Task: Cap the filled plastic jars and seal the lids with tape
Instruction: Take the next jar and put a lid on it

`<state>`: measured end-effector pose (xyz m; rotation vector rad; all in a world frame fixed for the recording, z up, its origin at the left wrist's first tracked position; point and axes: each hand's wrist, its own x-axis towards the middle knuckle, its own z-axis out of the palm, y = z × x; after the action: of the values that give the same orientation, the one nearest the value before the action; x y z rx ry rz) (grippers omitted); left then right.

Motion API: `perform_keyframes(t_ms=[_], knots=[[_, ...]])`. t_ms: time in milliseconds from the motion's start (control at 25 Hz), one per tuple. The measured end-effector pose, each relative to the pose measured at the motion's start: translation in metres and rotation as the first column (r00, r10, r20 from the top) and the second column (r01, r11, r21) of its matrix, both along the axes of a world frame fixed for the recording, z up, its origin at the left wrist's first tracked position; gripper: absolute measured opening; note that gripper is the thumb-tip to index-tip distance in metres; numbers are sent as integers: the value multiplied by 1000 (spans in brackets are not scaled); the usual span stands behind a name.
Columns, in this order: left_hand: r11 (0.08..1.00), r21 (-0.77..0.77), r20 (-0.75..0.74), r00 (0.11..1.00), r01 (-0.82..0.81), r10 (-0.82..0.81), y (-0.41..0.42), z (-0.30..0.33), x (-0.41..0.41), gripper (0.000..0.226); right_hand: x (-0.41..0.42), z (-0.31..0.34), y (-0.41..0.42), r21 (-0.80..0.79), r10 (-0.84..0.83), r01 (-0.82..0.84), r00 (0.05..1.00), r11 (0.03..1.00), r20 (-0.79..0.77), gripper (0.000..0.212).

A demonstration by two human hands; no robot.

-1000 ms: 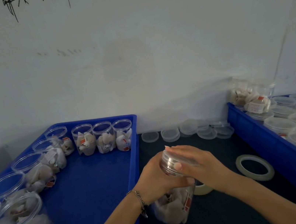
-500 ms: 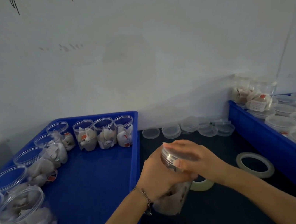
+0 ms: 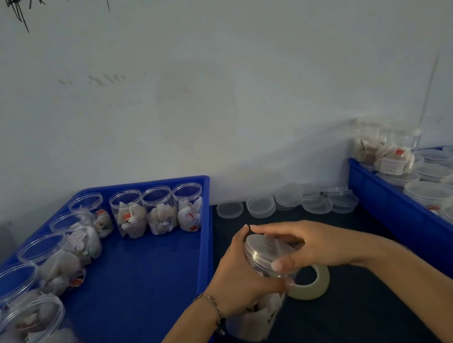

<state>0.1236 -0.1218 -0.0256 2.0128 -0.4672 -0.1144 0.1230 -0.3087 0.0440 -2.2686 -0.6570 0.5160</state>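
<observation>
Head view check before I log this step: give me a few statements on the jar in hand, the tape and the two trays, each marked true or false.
1. The left hand grips the body of the held jar. True.
2. The right hand holds the tape roll. False: its fingers are curled round the lid on the jar; the roll lies on the dark table behind the jar.
3. The jars in the left blue tray are capped. False: the row at the back stands open-topped.
4. Loose clear lids lie by the wall between the trays. True.
5. The right blue tray holds lidded jars. True.
</observation>
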Motion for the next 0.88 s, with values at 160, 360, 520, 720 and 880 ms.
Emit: perform_keyframes(t_ms=[160,360,520,720,880], knots=[[976,217,66,998,-33,19,-6,-2,-2,134,-8,-28,19,-247,-282,360,911,899,303,97],[995,96,-24,999,28,-25,-2,1,0,125,2,-13,9,-108,-29,29,1000,994,0,85],[990,84,-69,992,111,-105,0,1,0,108,8,6,-5,-41,143,-147,986,988,-83,79],[872,469,54,981,141,-187,-12,-8,0,116,-7,-27,25,-335,-206,279,949,900,237,86],[904,388,1,981,178,-193,-14,-8,-3,121,-7,-30,24,-406,-334,336,939,850,79,113]])
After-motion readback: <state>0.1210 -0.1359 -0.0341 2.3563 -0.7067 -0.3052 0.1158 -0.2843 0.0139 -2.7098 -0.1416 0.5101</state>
